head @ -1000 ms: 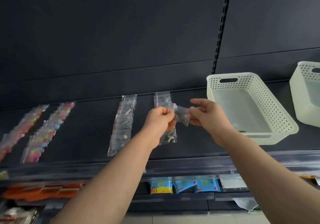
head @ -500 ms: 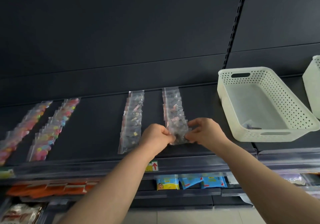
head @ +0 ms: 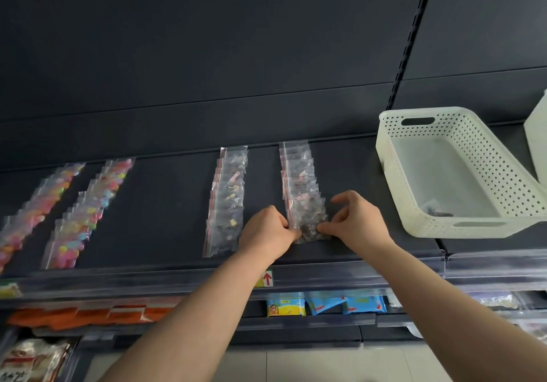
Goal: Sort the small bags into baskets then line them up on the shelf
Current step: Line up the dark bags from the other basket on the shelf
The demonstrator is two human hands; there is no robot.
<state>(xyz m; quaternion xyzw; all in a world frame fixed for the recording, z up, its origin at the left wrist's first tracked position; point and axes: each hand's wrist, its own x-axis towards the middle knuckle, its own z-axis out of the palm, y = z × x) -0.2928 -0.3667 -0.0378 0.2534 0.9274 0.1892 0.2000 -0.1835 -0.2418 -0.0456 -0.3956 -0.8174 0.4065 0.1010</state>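
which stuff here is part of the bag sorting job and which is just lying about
In the job: clear bag pinched by left hand and right hand, its bag row, white basket, shelf.
Lying about: orange packets, blue packets, yellow packet below.

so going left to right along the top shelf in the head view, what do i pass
first colourful bag row, second colourful bag row, clear bag row, left grip, held bag, right grip, white basket, second basket

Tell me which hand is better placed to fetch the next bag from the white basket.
Likely the right hand: it pinches the front bag nearest the white basket; the left hand pinches the bag's far side.
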